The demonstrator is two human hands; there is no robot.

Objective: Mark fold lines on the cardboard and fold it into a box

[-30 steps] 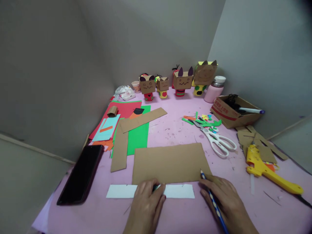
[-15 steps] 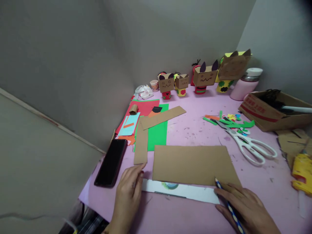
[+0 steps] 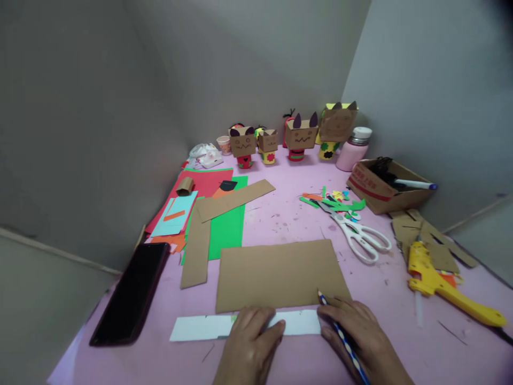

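My left hand (image 3: 250, 345) presses flat on a white paper strip (image 3: 196, 327) that lies along the near edge of a brown cardboard rectangle (image 3: 280, 272). My right hand (image 3: 360, 337) holds a blue-and-white striped pencil (image 3: 340, 334), its tip touching the cardboard's near right corner at the strip's right end. Both hands rest on the pink table (image 3: 288, 214).
A black phone (image 3: 130, 293) lies at the left, with cardboard strips (image 3: 198, 246) and coloured paper sheets (image 3: 224, 224) behind it. White scissors (image 3: 360, 235), paper scraps, a yellow glue gun (image 3: 444, 286) and a cardboard box (image 3: 385, 187) sit at the right. Cardboard figures (image 3: 300, 136) and a pink bottle (image 3: 352, 148) line the back wall.
My left hand moved from the strip's left end back to its middle. The strip now lies straight along the cardboard's edge. The pencil hand stayed at the right corner; my view swung back.
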